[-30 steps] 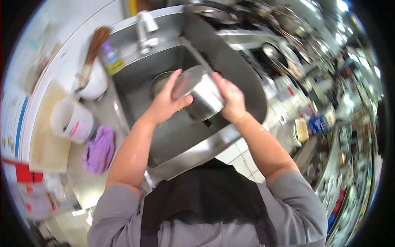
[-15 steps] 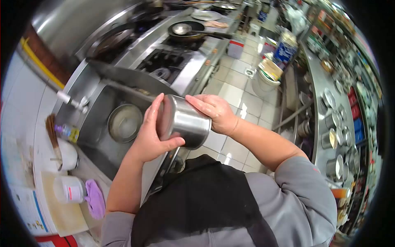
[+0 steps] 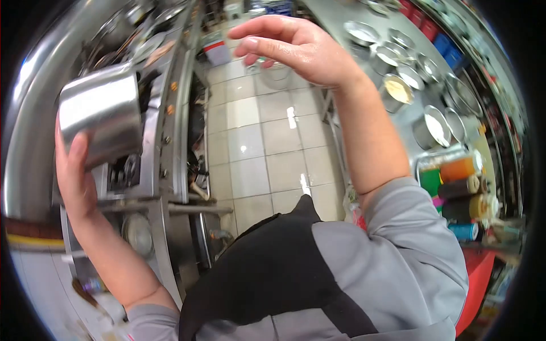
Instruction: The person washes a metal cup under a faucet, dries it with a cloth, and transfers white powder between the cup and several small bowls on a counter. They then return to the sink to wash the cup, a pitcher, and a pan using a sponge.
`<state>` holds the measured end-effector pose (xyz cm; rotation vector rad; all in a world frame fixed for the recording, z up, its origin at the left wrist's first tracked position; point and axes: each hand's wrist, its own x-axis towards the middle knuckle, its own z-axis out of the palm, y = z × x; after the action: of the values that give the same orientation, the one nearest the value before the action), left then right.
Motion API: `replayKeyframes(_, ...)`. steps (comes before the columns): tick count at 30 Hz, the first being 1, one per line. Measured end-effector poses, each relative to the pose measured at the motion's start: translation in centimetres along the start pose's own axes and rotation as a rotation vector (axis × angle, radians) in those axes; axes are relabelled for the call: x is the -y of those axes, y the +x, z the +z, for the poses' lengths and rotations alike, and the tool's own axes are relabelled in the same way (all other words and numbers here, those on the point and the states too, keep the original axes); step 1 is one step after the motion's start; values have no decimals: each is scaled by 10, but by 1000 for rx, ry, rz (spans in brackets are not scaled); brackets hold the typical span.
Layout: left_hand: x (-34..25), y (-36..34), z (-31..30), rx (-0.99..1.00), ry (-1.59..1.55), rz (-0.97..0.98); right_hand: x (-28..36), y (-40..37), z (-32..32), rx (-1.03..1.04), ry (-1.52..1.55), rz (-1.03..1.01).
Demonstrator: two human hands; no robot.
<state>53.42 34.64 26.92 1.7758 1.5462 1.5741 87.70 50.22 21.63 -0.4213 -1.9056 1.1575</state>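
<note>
On the left of the head view, my left hand (image 3: 77, 176) grips a shiny stainless steel pot (image 3: 102, 113) with a plain cylindrical wall. The pot is lifted up, tilted, near the stove side, and its inside is hidden from me. My thumb presses on the near side of the wall, while the other fingers are mostly out of sight behind it. Over the aisle at the top, my right hand (image 3: 298, 48) hangs in the air holding nothing. Its wet fingers are stretched out and slightly bent, with the thumb apart.
A steel counter (image 3: 341, 14) on the right carries several metal containers, one with a yellowish content (image 3: 396, 91). Sauce bottles (image 3: 462, 168) stand in a tray nearer me. The stove (image 3: 151, 148) lines the left, with a sink holding a bowl (image 3: 137, 236) below. Tiled floor (image 3: 250, 142) runs between.
Both hands held the pot over the sink edge before. My right hand has let go and moved up and away; the left holds the pot farther left. My view has turned right.
</note>
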Motion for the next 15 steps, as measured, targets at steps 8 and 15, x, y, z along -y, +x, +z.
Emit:
replayKeyframes(8, 192, -36, 150, 357, 938, -145, -169, -124, 35, 444, -1260, 718)
replayKeyframes(15, 312, -12, 172, 712, -817, -1131, -121, -272, 47, 154, -850, 1204)
